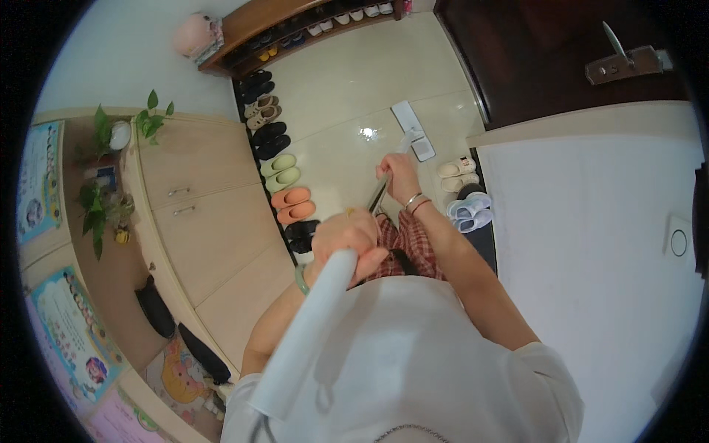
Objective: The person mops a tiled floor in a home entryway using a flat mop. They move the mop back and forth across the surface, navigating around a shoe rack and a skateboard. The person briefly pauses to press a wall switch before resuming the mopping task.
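Note:
A flat mop runs from beside my chest down to the floor, and both my hands are closed around its pole. My left hand [346,238], with a green bangle at the wrist, grips the pole at the lower end of its thick white handle [306,336]. Lower down, my right hand [399,177], wearing a silver bracelet and a red cord, wraps the thinner part of the pole. The white rectangular mop head [408,118] lies on the shiny tiles [347,88] ahead of me, its far end angled leftward.
Along the left cabinet [199,192] stands a row of shoes, including orange clogs [292,205] and green clogs [281,173]. Cream slippers [458,174] and white shoes [470,213] sit by the right wall. A shoe rack [295,29] is at the back, near a dark door [532,66].

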A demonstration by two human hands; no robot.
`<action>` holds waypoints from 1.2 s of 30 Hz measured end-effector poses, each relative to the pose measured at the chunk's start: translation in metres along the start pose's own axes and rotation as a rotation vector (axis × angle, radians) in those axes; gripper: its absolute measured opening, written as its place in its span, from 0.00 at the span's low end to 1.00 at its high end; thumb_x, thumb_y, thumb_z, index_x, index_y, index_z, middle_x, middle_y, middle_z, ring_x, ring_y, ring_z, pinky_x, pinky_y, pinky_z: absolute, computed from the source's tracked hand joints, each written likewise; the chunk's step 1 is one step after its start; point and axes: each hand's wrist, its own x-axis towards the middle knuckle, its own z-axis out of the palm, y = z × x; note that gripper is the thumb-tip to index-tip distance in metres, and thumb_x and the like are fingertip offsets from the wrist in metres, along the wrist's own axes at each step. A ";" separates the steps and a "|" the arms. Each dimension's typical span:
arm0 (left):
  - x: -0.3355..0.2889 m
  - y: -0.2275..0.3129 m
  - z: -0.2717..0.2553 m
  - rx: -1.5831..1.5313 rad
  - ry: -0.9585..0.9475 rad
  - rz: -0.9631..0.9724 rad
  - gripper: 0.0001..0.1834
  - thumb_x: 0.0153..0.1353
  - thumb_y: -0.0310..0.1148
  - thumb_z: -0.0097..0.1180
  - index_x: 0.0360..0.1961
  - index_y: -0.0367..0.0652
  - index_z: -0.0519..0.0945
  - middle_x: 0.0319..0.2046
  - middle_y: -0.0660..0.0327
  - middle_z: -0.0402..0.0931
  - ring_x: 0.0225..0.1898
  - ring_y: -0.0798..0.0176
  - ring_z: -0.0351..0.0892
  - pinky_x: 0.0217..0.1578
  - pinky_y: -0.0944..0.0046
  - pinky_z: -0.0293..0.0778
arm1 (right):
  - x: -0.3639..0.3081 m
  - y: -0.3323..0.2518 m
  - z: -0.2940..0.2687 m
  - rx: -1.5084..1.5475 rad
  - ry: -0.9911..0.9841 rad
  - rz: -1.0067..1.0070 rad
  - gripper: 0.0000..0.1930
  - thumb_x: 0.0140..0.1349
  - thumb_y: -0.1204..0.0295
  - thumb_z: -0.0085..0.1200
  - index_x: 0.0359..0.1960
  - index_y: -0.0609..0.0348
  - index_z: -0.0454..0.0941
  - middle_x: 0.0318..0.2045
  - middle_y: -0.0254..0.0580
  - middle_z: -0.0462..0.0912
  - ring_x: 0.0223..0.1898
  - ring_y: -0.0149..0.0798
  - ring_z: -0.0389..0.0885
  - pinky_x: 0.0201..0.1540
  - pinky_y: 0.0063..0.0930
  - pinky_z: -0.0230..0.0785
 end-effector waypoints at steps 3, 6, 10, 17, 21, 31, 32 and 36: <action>0.009 -0.003 0.002 -0.050 0.091 -0.014 0.13 0.53 0.19 0.59 0.21 0.43 0.67 0.18 0.61 0.69 0.18 0.59 0.70 0.23 0.62 0.67 | 0.009 -0.002 0.001 0.067 -0.037 -0.066 0.09 0.49 0.84 0.56 0.25 0.58 0.68 0.27 0.40 0.73 0.40 0.50 0.70 0.43 0.37 0.66; 0.022 -0.021 -0.002 -0.091 0.050 -0.017 0.13 0.52 0.17 0.56 0.20 0.43 0.66 0.17 0.61 0.69 0.17 0.59 0.68 0.22 0.62 0.67 | 0.027 0.002 -0.006 0.081 0.027 0.004 0.10 0.48 0.85 0.55 0.25 0.57 0.68 0.27 0.41 0.72 0.40 0.51 0.71 0.44 0.36 0.66; 0.061 -0.064 0.001 -0.024 0.050 0.002 0.13 0.54 0.16 0.54 0.21 0.42 0.65 0.18 0.60 0.68 0.18 0.57 0.68 0.26 0.58 0.72 | 0.082 0.044 -0.026 0.045 0.052 -0.008 0.09 0.52 0.84 0.54 0.27 0.56 0.68 0.31 0.43 0.75 0.50 0.57 0.73 0.55 0.40 0.67; 0.164 -0.166 0.000 0.120 0.014 -0.018 0.13 0.52 0.16 0.57 0.20 0.42 0.67 0.18 0.60 0.68 0.20 0.55 0.70 0.28 0.58 0.72 | 0.217 0.130 -0.071 0.155 0.123 0.144 0.04 0.61 0.75 0.50 0.31 0.60 0.69 0.43 0.49 0.78 0.58 0.61 0.70 0.62 0.42 0.62; 0.229 -0.232 0.001 0.114 0.001 0.006 0.16 0.48 0.16 0.60 0.17 0.43 0.64 0.16 0.59 0.64 0.19 0.56 0.68 0.27 0.60 0.67 | 0.310 0.186 -0.096 0.271 0.128 0.248 0.04 0.60 0.77 0.52 0.31 0.60 0.68 0.44 0.49 0.78 0.59 0.61 0.69 0.61 0.42 0.62; 0.350 -0.331 -0.024 0.093 -0.022 0.058 0.13 0.57 0.20 0.55 0.20 0.40 0.65 0.16 0.60 0.66 0.17 0.57 0.66 0.27 0.53 0.73 | 0.464 0.229 -0.140 0.189 0.172 0.077 0.07 0.59 0.74 0.55 0.29 0.60 0.69 0.37 0.48 0.78 0.48 0.57 0.74 0.51 0.43 0.67; 0.358 -0.331 -0.029 0.085 -0.003 0.059 0.13 0.58 0.21 0.55 0.21 0.40 0.65 0.16 0.60 0.66 0.17 0.57 0.65 0.27 0.53 0.73 | 0.474 0.223 -0.144 0.124 0.188 -0.014 0.07 0.59 0.73 0.56 0.28 0.60 0.70 0.33 0.47 0.78 0.44 0.56 0.76 0.49 0.44 0.68; 0.387 -0.326 -0.046 0.061 0.019 0.016 0.13 0.56 0.19 0.55 0.20 0.40 0.65 0.17 0.58 0.68 0.18 0.55 0.68 0.26 0.56 0.71 | 0.503 0.202 -0.165 -0.068 0.148 -0.258 0.10 0.56 0.72 0.59 0.24 0.58 0.69 0.25 0.43 0.75 0.33 0.51 0.74 0.41 0.41 0.66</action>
